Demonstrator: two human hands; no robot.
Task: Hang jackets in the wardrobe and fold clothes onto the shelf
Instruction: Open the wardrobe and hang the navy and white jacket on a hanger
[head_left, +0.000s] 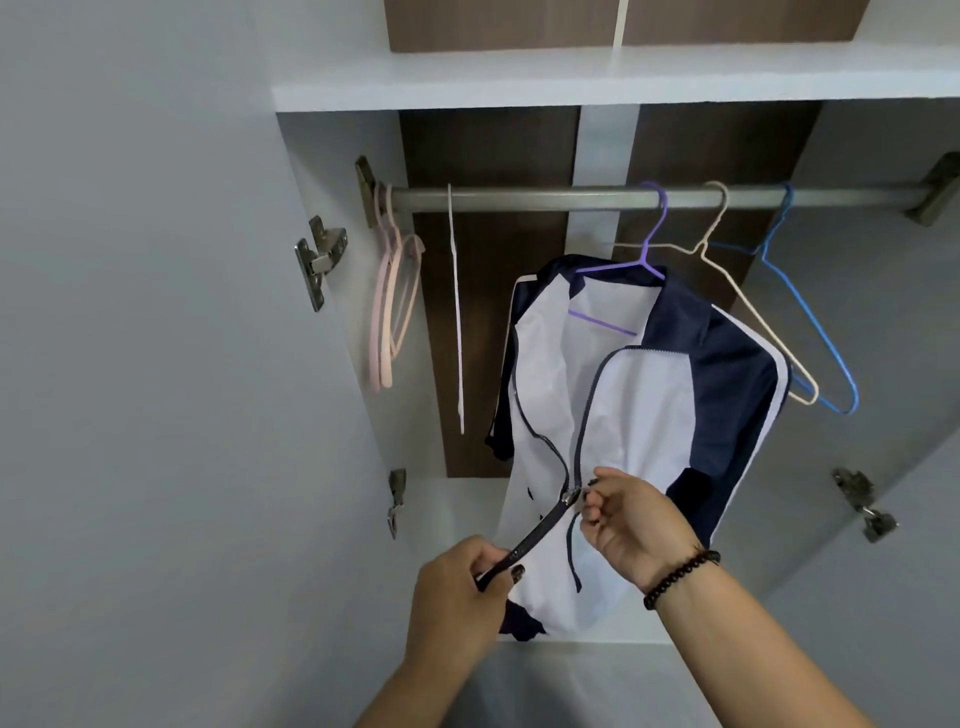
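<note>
Metal door hinges are fixed to the pale grey side panels: two on the left, an upper silver hinge (318, 260) and a smaller lower hinge (396, 500), and one low on the right (863, 503). A string of dark round beads (679, 577) circles a wrist. Dark brown wood-grain back panels (488, 150) show behind, split by a white vertical strip (605, 150).

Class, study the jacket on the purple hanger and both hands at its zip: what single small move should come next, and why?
Probably the right hand should draw the zip slider upward. The jacket already hangs on the purple hanger from the rail, its zip is open above the slider, and the left hand pinches the closed lower end taut.
</note>
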